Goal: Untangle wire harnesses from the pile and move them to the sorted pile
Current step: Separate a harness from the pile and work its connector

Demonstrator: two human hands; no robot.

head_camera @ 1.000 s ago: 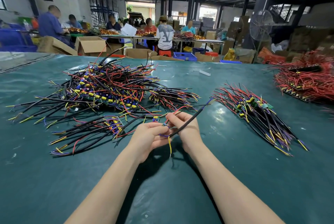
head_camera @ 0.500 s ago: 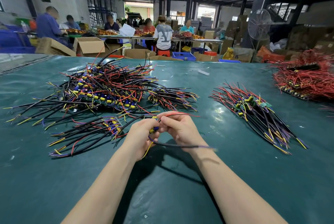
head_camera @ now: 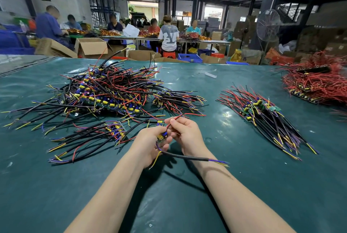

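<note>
Fingers of the left hand [head_camera: 150, 144] curl round a small green circuit board with yellow and blue parts [head_camera: 162, 136] at centre frame. Its black sheathed cable [head_camera: 185, 157] trails across the right wrist. The right hand [head_camera: 185, 135] pinches its thin red wire [head_camera: 175, 119]. On the teal surface [head_camera: 244, 185], the tangled multicoloured wire pile [head_camera: 105, 92] lies upper left and the neat sorted bundle [head_camera: 262, 114] centre right.
</note>
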